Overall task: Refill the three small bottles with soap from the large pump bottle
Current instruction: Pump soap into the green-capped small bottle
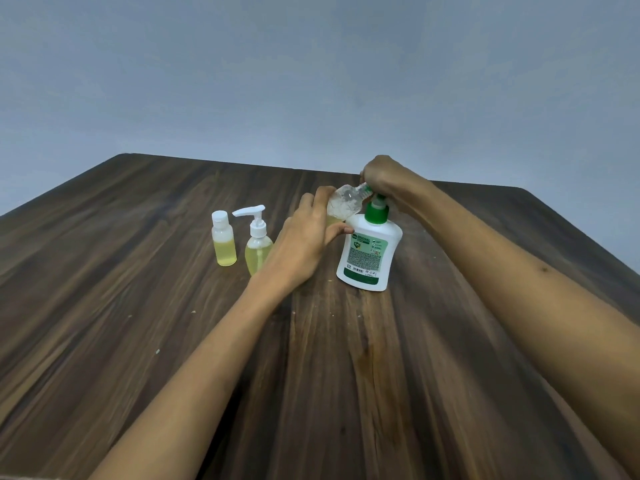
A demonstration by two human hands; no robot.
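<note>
Pump bottle [369, 252], white with green pump, upright on dark wood bench [145, 271], right of centre.
Right hand [382, 180] sits on the pump head, fingers curled over it, wrist arched above. Left hand [304, 244] grips a clear small bottle [344, 204], fingers and thumb wrapped round its lower body; bottle tilted, its open neck toward 2 o'clock, meeting the pump spout, a little yellow soap at its base. At 9 o'clock from the pump bottle, two more stand upright, both about half full of yellow soap: a small white-pump bottle [258, 239] just beside the left wrist, then a flip-cap bottle [223, 239] beyond it.
</note>
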